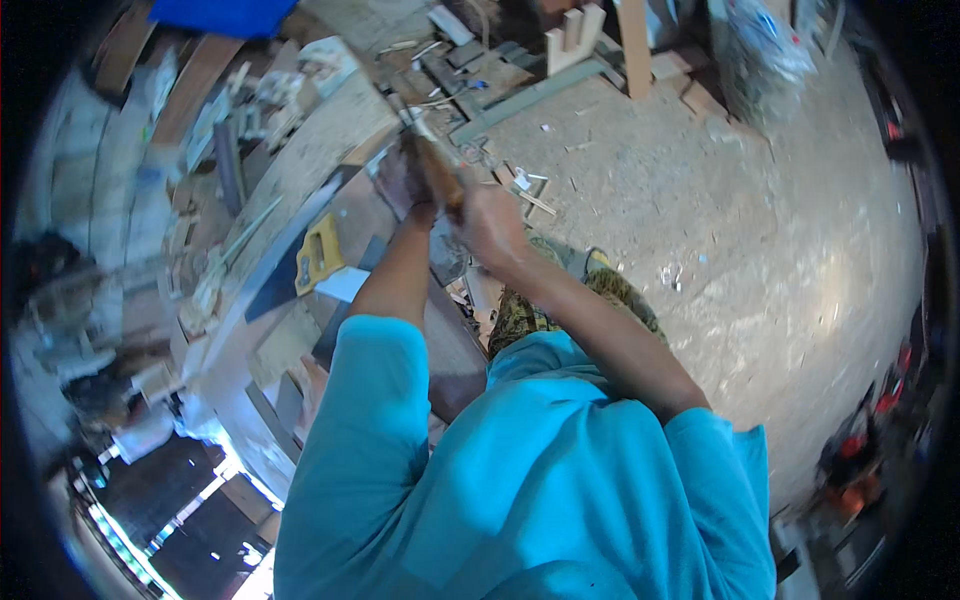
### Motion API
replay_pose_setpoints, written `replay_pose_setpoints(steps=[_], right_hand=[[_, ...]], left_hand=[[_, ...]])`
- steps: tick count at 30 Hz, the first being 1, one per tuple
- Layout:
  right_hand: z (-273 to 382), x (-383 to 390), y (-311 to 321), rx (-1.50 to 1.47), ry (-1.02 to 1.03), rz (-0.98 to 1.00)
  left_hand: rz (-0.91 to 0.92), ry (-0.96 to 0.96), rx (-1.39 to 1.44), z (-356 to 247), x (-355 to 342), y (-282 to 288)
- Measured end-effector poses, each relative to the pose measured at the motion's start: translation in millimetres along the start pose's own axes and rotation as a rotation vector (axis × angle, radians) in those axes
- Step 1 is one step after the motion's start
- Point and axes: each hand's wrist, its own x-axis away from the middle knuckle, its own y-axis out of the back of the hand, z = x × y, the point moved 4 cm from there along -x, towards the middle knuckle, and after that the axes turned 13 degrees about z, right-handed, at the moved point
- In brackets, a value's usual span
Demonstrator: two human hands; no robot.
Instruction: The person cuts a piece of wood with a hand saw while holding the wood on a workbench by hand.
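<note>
Both my hands are together at the right edge of the cluttered workbench, smeared by motion. In the closed fingers of my right hand [490, 222] is a long brown wooden-looking piece [436, 168], tilted up and to the left; its exact kind is blurred. Just left of that piece is my left hand [400, 182], partly hidden, with its fingers unclear. A handsaw with a yellow handle [318, 255] lies on the bench, left of my left forearm.
Wood scraps and offcuts [290, 105] are heaped on the bench's far end. On the concrete floor [740, 250] lie shavings and small bits. A clear plastic bag [765, 60] and a notched pale wooden piece [575, 40] stand at the back. Red machinery [858, 470] is at far right.
</note>
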Motion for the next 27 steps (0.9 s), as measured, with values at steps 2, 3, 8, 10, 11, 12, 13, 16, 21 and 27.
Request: replay_pose_setpoints(steps=[2,3,8,10,11,12,13,16,21,27], right_hand=[[-6,10,8,-0.062,-0.024,-0.074],[-1,6,8,-0.05,0.015,-0.062],[11,3,-3,-0.051,0.012,-0.053],[9,2,-7,-0.03,0.015,-0.023],[8,1,-8,-0.017,0.019,-0.002],[6,-1,-7,-0.013,0.018,-0.008],[7,-2,-10,0.001,0.007,0.022],[8,-2,-11,0.018,-0.003,0.04],[2,-3,-10,-0.016,0.017,0.001],[4,-2,-7,-0.009,0.024,0.032]], left_hand=[[0.522,0.283,0.399,10,-19,-31],[0.265,0.164,0.348,5,-17,-21],[0.002,0.125,0.311,6,-4,-8],[-0.023,0.152,0.322,4,1,1],[-0.051,0.17,0.327,3,2,5],[-0.054,0.165,0.331,1,1,5],[-0.017,0.154,0.354,5,1,3],[0.058,0.15,0.257,11,1,-18],[0.571,0.127,0.35,10,8,-41],[0.453,0.117,0.219,-3,27,-15]])
